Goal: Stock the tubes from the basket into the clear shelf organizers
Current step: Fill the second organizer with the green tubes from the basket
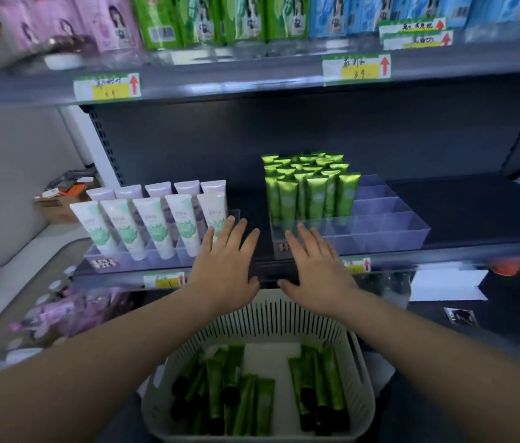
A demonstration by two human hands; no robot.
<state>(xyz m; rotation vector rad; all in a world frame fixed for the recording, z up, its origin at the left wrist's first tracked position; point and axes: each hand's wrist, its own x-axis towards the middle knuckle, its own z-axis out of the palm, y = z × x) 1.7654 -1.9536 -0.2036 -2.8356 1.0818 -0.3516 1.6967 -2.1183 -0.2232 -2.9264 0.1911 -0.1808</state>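
Observation:
A white slotted basket (pixel 361 394) sits low in front of me with several green tubes (pixel 236 398) lying flat inside. On the middle shelf a clear organizer (pixel 405 231) holds several upright green tubes (pixel 313 190) in its left and back cells; its right cells hold nothing. My left hand (pixel 225 266) and my right hand (pixel 316 266) hover palm-down over the shelf's front edge, fingers spread, between the two organizers. Both hands hold nothing.
A second clear organizer (pixel 124 255) at the left holds white and green tubes (pixel 156 225). Packaged goods fill the upper shelf (pixel 252 81), which carries price tags. A lower shelf holds pink items (pixel 70 311). A cardboard box (pixel 57 206) stands far left.

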